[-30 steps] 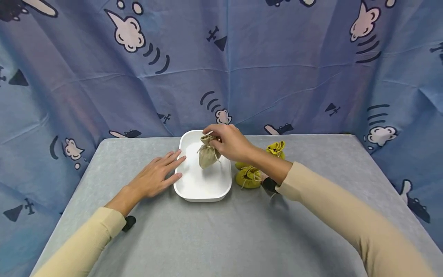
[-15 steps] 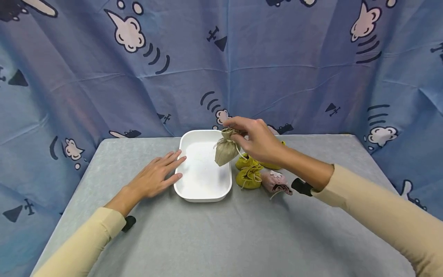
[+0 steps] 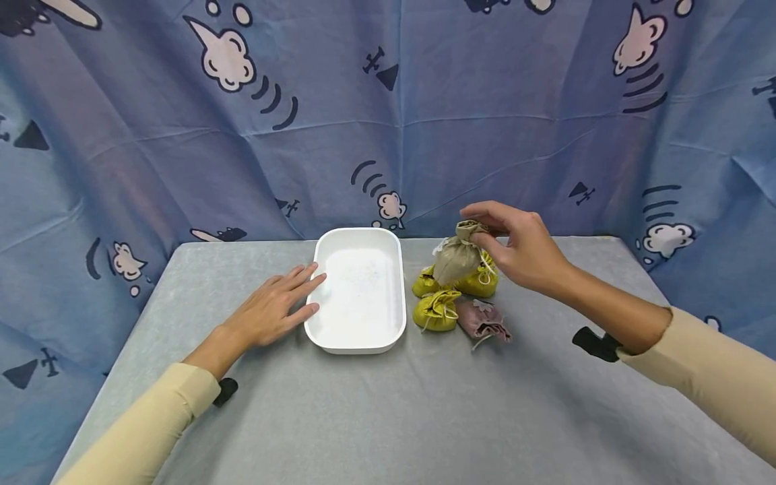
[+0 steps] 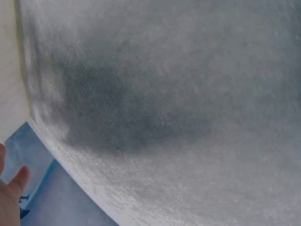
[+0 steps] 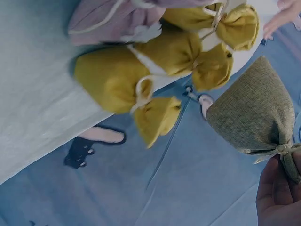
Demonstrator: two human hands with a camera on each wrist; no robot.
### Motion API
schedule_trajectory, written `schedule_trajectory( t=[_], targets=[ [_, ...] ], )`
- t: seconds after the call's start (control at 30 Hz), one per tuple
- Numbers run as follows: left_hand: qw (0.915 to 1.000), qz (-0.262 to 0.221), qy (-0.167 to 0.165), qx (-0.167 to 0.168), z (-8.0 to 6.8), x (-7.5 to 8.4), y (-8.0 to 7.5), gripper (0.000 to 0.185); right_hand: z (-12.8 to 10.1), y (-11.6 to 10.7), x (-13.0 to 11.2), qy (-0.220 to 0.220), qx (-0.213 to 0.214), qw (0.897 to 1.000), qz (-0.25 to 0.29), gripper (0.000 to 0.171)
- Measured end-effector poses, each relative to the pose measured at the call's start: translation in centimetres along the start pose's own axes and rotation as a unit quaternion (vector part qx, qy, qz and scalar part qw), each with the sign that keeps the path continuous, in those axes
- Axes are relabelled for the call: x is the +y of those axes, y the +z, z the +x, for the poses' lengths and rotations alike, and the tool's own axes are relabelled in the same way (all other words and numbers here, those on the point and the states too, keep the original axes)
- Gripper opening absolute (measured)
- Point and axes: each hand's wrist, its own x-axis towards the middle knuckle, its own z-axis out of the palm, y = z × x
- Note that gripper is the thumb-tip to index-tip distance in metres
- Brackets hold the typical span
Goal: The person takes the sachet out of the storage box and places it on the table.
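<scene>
My right hand (image 3: pixel 521 246) pinches the gathered neck of a beige drawstring pouch (image 3: pixel 457 261), which hangs above a group of pouches to the right of the tray. In the right wrist view the beige pouch (image 5: pixel 256 110) shows its tied cord, with fingers at its neck. Below it are several yellow drawstring pouches (image 3: pixel 436 311) and a pink pouch (image 3: pixel 483 319) with a flower trim. My left hand (image 3: pixel 273 306) lies with straight fingers against the left rim of a white tray (image 3: pixel 358 340). Only part of the left hand (image 4: pixel 10 195) shows in the left wrist view.
A grey cloth-covered table (image 3: pixel 376 417) lies beneath everything. Behind it hangs a blue printed curtain (image 3: pixel 497 121), close to the table's far edge. The yellow and pink pouches sit clustered just right of the tray.
My right hand has carried the beige pouch rightward, from over the white tray to over the yellow pouches. The pink pouch has come into full sight. My left hand has stayed put.
</scene>
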Motion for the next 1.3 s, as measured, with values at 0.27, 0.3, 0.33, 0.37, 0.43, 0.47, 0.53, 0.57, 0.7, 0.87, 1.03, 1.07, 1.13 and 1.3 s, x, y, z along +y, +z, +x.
schedule_trajectory(
  t=[0.27,0.3,0.33,0.37,0.43,0.47,0.53,0.57,0.7,0.87,1.03,1.07,1.13,1.3],
  targets=[
    [1.0,0.001,0.0,-0.001,0.1,0.1,-0.1,0.062,-1.9,-2.6,1.7,0.033,0.023,0.998,-0.056,0.036],
    [1.0,0.001,0.0,-0.001,0.1,0.1,-0.1,0.062,-2.2,-2.8,1.9,0.038,0.025,0.997,-0.061,0.036],
    [1.0,0.0,0.0,0.0,0.0,0.1,0.0,0.062,-2.5,-3.0,2.0,0.043,0.026,0.997,-0.064,0.037],
    [1.0,0.001,0.001,0.001,0.0,0.0,0.0,0.062,-2.8,-3.2,2.2,0.048,0.028,0.996,-0.065,0.037],
    [1.0,0.002,0.002,0.002,0.1,0.0,0.1,0.062,-3.3,-3.5,2.6,0.057,0.032,0.996,-0.068,0.037],
    [1.0,0.001,0.003,0.003,0.1,0.0,0.1,0.062,-3.6,-3.6,2.8,0.061,0.035,0.995,-0.068,0.037],
    [1.0,0.002,0.005,0.004,0.1,0.0,0.1,0.062,-4.1,-3.8,3.2,0.067,0.037,0.995,-0.067,0.036],
    [1.0,0.003,0.006,0.004,0.1,-0.1,0.2,0.062,-4.3,-3.9,3.5,0.071,0.037,0.995,-0.067,0.036],
    [1.0,0.004,0.007,0.006,0.0,0.0,0.1,0.061,-5.1,-4.0,4.4,0.088,0.028,0.993,-0.078,0.035],
    [0.9999,0.001,0.009,0.005,0.0,0.0,-0.1,0.061,-5.9,-3.8,5.4,0.103,0.015,0.991,-0.088,0.036],
    [1.0,0.001,0.007,0.003,0.0,0.0,0.0,0.06,-6.6,-3.2,6.6,0.104,-0.003,0.99,-0.094,0.036],
    [1.0,0.001,0.007,0.003,0.0,0.0,0.0,0.06,-6.7,-3.1,6.9,0.101,-0.006,0.99,-0.095,0.036],
    [1.0,0.001,0.006,0.002,0.0,0.0,0.0,0.06,-6.9,-2.9,7.3,0.101,-0.008,0.991,-0.092,0.035],
    [1.0,-0.001,0.004,0.0,0.0,0.0,0.0,0.061,-7.5,-2.2,8.3,0.103,-0.01,0.991,-0.085,0.033]
  ],
)
